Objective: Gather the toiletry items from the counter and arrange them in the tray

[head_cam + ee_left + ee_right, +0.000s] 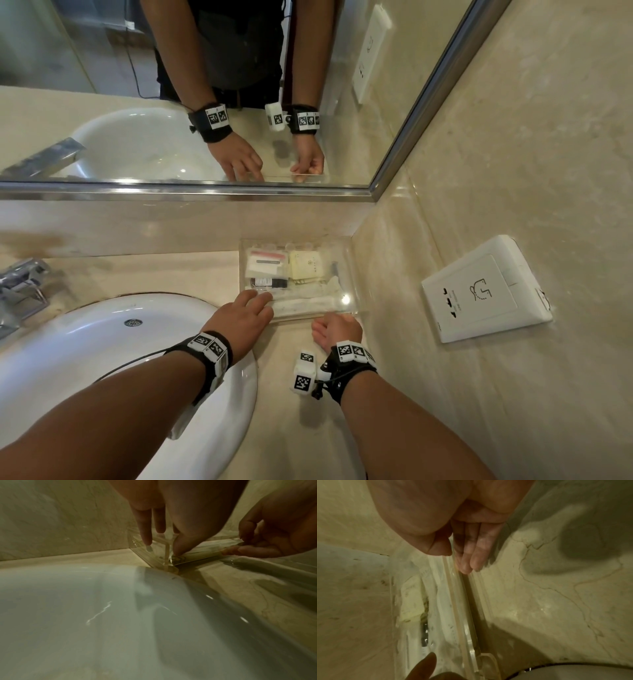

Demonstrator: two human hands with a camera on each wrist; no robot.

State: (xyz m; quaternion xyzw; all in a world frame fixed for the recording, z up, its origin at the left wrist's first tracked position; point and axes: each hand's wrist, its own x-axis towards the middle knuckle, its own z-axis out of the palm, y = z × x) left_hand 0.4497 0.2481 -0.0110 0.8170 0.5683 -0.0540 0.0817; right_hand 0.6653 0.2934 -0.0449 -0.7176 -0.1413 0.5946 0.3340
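A clear acrylic tray (352, 274) stands in the counter's back right corner. In it lie a white sachet with a red stripe (267, 262), a pale yellow packet (306, 269), a small dark tube (269, 282) and a long white wrapped item (305, 303). My left hand (263, 301) rests its straight fingers on the tray's near left corner (137, 550), with the thumb against the near wall. My right hand (334, 329) pinches the near wall (462, 608) towards its right end, thumb inside and fingers (467, 563) outside.
A white sink basin (102, 342) lies under my left forearm, with a chrome faucet (20, 291) at the far left. A mirror (171, 102) runs along the back wall. On the right wall is a white socket plate (486, 291), close to the tray.
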